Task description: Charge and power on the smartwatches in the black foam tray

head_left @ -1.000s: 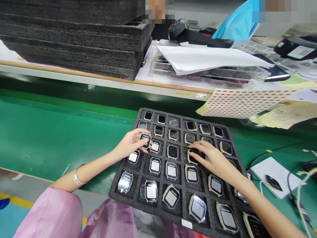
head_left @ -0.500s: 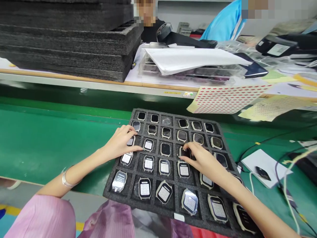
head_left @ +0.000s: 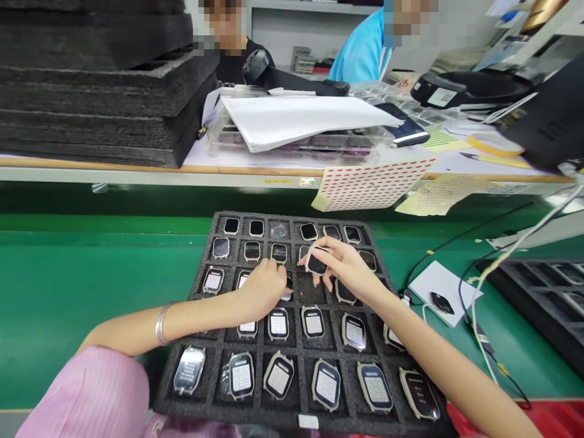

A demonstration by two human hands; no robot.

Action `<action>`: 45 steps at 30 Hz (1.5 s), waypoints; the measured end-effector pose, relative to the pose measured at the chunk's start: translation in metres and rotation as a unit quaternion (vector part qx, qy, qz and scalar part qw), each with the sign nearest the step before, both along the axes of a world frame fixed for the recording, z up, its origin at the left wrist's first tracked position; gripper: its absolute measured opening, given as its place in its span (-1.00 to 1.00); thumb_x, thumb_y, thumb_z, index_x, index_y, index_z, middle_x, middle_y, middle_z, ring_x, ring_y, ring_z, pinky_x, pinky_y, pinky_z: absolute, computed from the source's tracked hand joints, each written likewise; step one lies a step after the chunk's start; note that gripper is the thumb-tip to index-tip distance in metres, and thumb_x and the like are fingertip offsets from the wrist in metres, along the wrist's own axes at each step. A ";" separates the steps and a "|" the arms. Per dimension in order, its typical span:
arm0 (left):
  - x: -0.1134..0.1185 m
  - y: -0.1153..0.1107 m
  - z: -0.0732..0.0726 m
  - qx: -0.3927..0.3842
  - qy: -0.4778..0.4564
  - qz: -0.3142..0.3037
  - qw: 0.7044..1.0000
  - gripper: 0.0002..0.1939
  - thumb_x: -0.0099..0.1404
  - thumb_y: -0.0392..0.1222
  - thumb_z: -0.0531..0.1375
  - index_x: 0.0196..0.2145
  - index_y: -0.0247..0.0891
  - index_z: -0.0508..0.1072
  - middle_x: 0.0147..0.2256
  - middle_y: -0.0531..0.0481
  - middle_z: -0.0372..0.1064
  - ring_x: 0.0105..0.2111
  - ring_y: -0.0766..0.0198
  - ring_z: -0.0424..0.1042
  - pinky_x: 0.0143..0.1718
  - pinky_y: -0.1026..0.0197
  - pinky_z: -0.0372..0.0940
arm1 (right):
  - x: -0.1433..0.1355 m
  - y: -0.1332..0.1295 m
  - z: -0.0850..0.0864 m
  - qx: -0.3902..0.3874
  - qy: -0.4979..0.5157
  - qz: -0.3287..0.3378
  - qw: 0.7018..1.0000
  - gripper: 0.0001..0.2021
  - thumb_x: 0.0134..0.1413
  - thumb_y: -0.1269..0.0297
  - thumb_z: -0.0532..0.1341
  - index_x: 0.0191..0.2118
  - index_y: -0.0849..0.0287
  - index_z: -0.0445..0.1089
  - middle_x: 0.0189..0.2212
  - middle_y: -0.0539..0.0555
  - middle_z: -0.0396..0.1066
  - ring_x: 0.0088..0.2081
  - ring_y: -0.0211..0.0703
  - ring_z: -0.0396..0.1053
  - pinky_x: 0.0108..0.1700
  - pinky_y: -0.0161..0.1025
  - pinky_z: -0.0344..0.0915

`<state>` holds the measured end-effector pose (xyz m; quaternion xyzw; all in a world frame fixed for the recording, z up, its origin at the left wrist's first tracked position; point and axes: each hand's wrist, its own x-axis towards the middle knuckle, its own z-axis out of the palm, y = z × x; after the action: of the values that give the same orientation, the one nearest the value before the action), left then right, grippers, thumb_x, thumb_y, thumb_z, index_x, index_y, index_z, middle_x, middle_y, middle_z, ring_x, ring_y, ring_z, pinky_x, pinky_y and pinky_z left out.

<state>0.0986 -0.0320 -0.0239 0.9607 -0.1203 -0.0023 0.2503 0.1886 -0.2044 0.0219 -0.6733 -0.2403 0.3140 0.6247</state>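
Observation:
A black foam tray point(head_left: 207, 380) holds rows of square watch cases, several with lit white screens and others dark. My right hand point(head_left: 342, 264) pinches a watch case point(head_left: 317, 260) with a dark screen, raised above the tray beside a bare compartment point(head_left: 312, 289). Over the middle of the tray, my left hand point(head_left: 267, 286) has its fingers curled at a watch case point(head_left: 288, 289) in the third row, partly hidden by the hand. Whether the fingers grip that case is hard to make out.
Black foam trays point(head_left: 91, 91) are stacked on the shelf at the upper left. Papers point(head_left: 310, 118) lie on clear boxes. At the right are cables, a white box point(head_left: 433, 286) and another foam tray point(head_left: 538, 316). Two people sit beyond the shelf.
My right hand has lifted a watch case out of its compartment. My left hand has moved right, from the tray's left edge to its middle. The view has shifted to the right.

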 end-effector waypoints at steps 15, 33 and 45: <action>0.008 0.015 0.036 -0.634 0.203 0.124 0.735 -0.48 0.08 -0.05 0.34 -0.08 -0.37 0.31 -0.41 -0.05 0.43 -0.44 0.26 0.47 -0.31 0.18 0.36 | -0.008 -0.020 -0.007 0.094 0.096 0.043 0.990 -0.57 0.07 0.25 0.30 0.08 0.15 0.33 -0.38 0.05 0.44 -0.46 -0.22 0.45 -0.49 -0.34 0.40; -0.006 0.001 0.026 -0.302 0.027 0.081 0.949 -0.55 0.19 -0.27 0.13 0.06 -0.28 0.21 -0.13 -0.09 0.37 -0.26 0.22 0.36 -0.21 0.20 0.24 | 0.000 -0.022 -0.018 0.127 0.195 0.101 0.967 -0.59 0.13 0.25 0.26 0.09 0.19 0.31 -0.41 0.07 0.43 -0.50 -0.23 0.43 -0.56 -0.39 0.35; -0.008 0.005 0.019 -0.314 0.026 0.063 0.947 -0.64 0.21 -0.23 0.13 -0.02 -0.25 0.26 -0.21 -0.02 0.39 -0.27 0.23 0.37 -0.20 0.21 0.23 | -0.004 -0.018 -0.020 0.108 0.159 0.069 0.979 -0.60 0.07 0.33 0.29 0.05 0.24 0.36 -0.34 0.12 0.48 -0.52 -0.24 0.43 -0.48 -0.30 0.40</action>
<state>0.0907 -0.0271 -0.0046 0.8388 -0.0479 0.0257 0.5417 0.1848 -0.2220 0.0019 -0.5256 -0.2165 0.4315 0.7005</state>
